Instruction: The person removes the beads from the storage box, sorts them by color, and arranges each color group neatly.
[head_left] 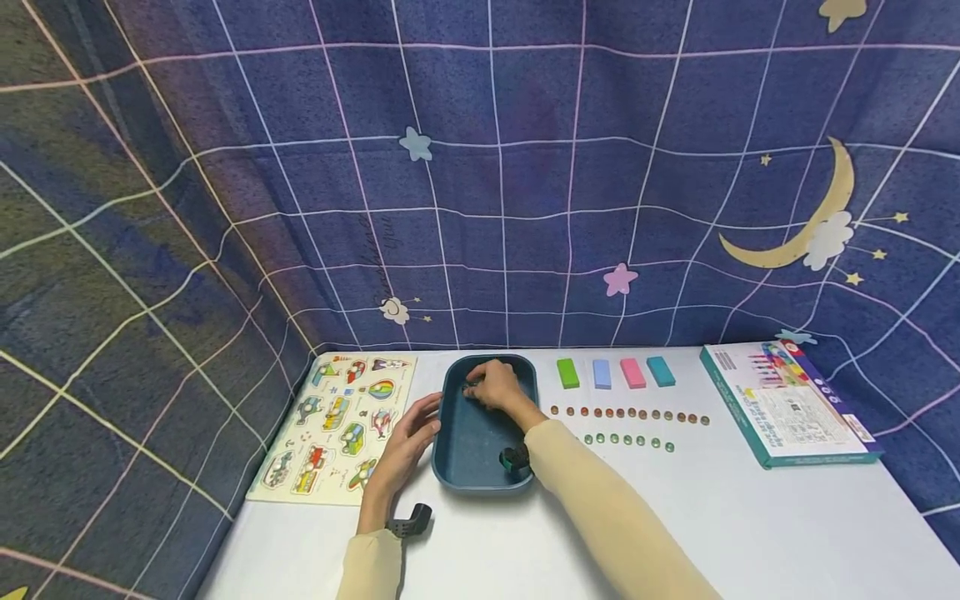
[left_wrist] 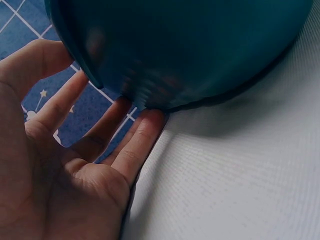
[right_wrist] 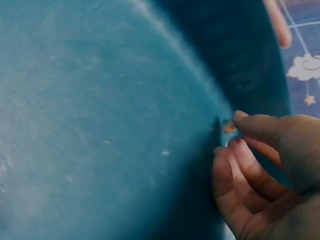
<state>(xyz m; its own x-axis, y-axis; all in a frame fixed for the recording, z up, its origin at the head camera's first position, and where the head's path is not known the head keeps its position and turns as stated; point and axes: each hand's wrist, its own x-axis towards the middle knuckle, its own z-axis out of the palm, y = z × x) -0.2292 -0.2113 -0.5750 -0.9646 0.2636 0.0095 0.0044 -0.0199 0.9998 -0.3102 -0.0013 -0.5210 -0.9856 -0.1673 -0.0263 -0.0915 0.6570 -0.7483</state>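
A blue star-and-moon cloth (head_left: pixel 525 192) hangs behind and to the side of a white worktop (head_left: pixel 675 533); on it, in front of the person, sits a dark teal tray (head_left: pixel 472 462), smooth-walled and rounded at the corners. The right hand (head_left: pixel 495 385) reaches into the far end of the tray, its grip pressed together on a small orange bead (right_wrist: pixel 230 127), pinched between thumb and fingertips just against the tray's inner wall. The left hand (head_left: pixel 408 446) lies outside the tray's left wall, its grip spread, straight fingers (left_wrist: pixel 142 132) touching the lower edge of the tray and steadying it.

The bead is judged light, hard and smooth, likely to roll or slip; a fingertip pinch across its middle suits it. The tray looks like stiff, light plastic, apt to slide on the worktop; its rim or side wall is the place to hold it.

Just right of the right grip lie rows of orange beads (head_left: pixel 630 413) and green beads (head_left: pixel 628 440); beyond them four coloured blocks (head_left: pixel 615 372); further right a printed box (head_left: pixel 787 404). Left of the left grip lies a vehicle puzzle board (head_left: pixel 333 425).
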